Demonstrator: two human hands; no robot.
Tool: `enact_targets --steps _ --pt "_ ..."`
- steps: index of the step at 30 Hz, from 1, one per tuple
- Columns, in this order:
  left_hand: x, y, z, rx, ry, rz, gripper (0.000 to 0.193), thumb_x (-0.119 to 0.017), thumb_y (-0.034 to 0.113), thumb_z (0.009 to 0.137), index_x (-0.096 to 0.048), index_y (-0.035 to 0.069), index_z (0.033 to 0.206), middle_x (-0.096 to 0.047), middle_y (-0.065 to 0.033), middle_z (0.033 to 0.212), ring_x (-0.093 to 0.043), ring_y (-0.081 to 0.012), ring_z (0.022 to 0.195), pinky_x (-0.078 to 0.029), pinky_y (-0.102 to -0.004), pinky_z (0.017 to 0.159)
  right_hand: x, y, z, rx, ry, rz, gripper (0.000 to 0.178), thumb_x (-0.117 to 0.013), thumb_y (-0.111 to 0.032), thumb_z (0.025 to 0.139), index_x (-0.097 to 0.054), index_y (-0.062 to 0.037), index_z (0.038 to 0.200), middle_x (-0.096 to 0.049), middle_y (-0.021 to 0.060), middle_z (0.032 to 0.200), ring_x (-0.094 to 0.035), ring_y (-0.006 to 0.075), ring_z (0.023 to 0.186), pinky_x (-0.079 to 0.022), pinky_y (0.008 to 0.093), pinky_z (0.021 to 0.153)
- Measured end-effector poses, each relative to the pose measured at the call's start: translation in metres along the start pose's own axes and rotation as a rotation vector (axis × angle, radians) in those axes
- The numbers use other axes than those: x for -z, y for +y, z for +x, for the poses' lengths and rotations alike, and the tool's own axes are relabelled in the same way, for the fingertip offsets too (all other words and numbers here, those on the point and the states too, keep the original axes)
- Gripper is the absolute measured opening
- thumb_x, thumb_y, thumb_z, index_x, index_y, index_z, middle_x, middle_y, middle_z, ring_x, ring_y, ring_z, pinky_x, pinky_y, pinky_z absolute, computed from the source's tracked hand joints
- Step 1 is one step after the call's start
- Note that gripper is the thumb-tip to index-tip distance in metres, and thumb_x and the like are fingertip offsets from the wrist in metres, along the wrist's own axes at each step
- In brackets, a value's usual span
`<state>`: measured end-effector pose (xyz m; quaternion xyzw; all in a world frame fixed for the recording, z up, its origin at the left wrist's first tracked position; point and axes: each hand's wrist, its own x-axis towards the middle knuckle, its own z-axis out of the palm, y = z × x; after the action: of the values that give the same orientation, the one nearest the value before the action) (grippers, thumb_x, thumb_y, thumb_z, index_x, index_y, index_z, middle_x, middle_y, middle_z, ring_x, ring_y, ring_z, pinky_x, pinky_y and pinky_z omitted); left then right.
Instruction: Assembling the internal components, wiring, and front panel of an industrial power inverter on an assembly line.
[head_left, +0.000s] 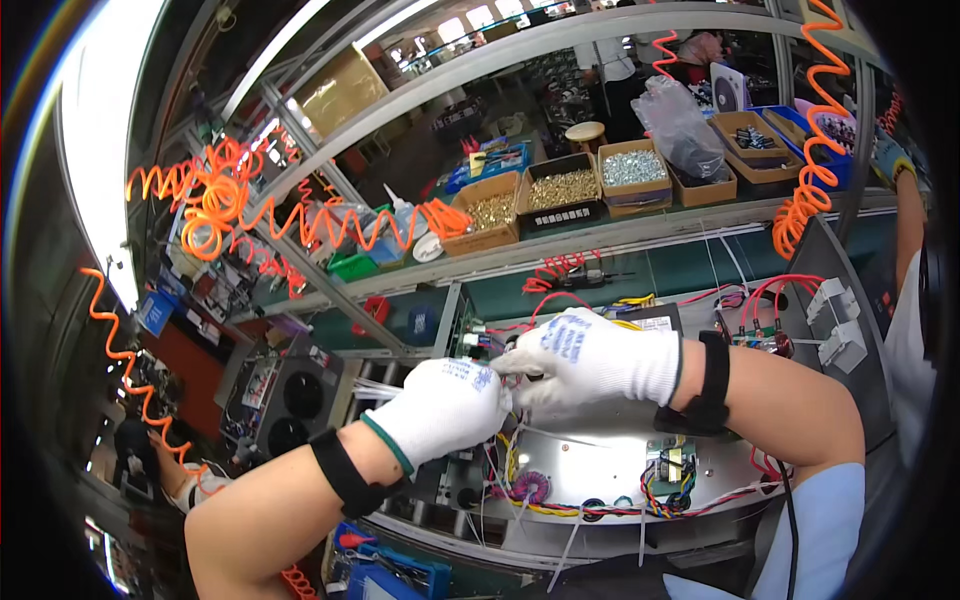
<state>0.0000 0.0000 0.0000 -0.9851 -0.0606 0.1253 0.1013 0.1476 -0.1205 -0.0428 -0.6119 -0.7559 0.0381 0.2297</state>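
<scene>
My left hand (452,402) and my right hand (592,362), both in white knit gloves with blue print, meet over the left part of an open metal chassis (590,450). Their fingers are closed together among wires; whatever they pinch is hidden. Just below lies a purple-wound ring coil (530,487), beside a twisted bundle of coloured wires (620,512). White cable ties (568,550) stick out from that bundle. On the chassis's right side sits a small transformer (670,466). Past my right hand, red wires (790,285) run toward white blocks (840,330).
Boxes of brass screws (562,190) and silver screws (633,168) line the shelf beyond. Orange coiled hoses (215,205) hang at left and right. A red coiled cord with a power screwdriver (590,276) lies behind the chassis. A co-worker's gloved hand (890,158) is at far right.
</scene>
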Motion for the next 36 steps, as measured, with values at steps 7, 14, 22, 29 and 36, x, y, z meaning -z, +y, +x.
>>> enact_targets --steps 7,14,22,29,36 --pt "0.003 -0.007 0.005 0.065 -0.116 0.000 0.032 -0.049 0.031 0.088 -0.067 0.007 0.076 -0.066 -0.0157 0.074 -0.066 -0.0329 0.076 -0.052 -0.0424 0.068 -0.027 -0.004 0.008 -0.127 0.206 0.267 0.016 -0.062 -0.024 0.083 -0.064 -0.0088 0.084 -0.063 0.0089 0.079 -0.063 0.0291 0.077 -0.050 0.0356 0.067" --pt "0.016 -0.010 -0.025 -0.081 0.056 -0.020 0.031 -0.050 0.031 0.090 -0.065 0.007 0.079 -0.065 -0.0167 0.073 -0.065 -0.0344 0.075 -0.051 -0.0432 0.068 0.044 -0.050 -0.013 -0.055 0.228 -0.097 0.025 -0.058 -0.034 0.088 -0.065 -0.0098 0.089 -0.065 0.0134 0.079 -0.065 0.0299 0.072 -0.049 0.0405 0.062" --pt "0.013 -0.025 -0.162 0.285 0.545 -0.386 0.040 -0.068 0.024 0.078 -0.063 0.000 0.110 -0.061 -0.0145 0.067 -0.060 -0.0239 0.060 -0.049 -0.0326 0.060 0.113 -0.130 -0.114 -0.197 0.878 -0.139 0.036 -0.053 -0.015 0.095 -0.052 0.0027 0.127 -0.059 0.0122 0.121 -0.055 0.0176 0.112 -0.041 0.0279 0.099" --pt "-0.161 -0.020 -0.124 0.297 0.923 -0.390 0.053 -0.068 0.018 0.078 -0.052 0.003 0.127 -0.059 -0.0080 0.064 -0.060 -0.0222 0.053 -0.047 -0.0334 0.052 0.026 -0.138 -0.259 -0.831 1.413 -0.285 0.042 -0.052 -0.015 0.097 -0.046 0.0045 0.134 -0.050 0.0119 0.134 -0.046 0.0162 0.123 -0.034 0.0285 0.104" --pt "-0.155 -0.017 -0.108 0.266 0.834 -0.503 0.048 -0.060 0.020 0.083 -0.051 0.002 0.127 -0.063 -0.0156 0.071 -0.064 -0.0312 0.063 -0.049 -0.0382 0.057 -0.015 -0.150 -0.332 -1.083 1.248 -0.281 0.054 -0.056 -0.031 0.096 -0.045 0.0073 0.132 -0.053 0.0185 0.129 -0.051 0.0235 0.117 -0.036 0.0313 0.102"
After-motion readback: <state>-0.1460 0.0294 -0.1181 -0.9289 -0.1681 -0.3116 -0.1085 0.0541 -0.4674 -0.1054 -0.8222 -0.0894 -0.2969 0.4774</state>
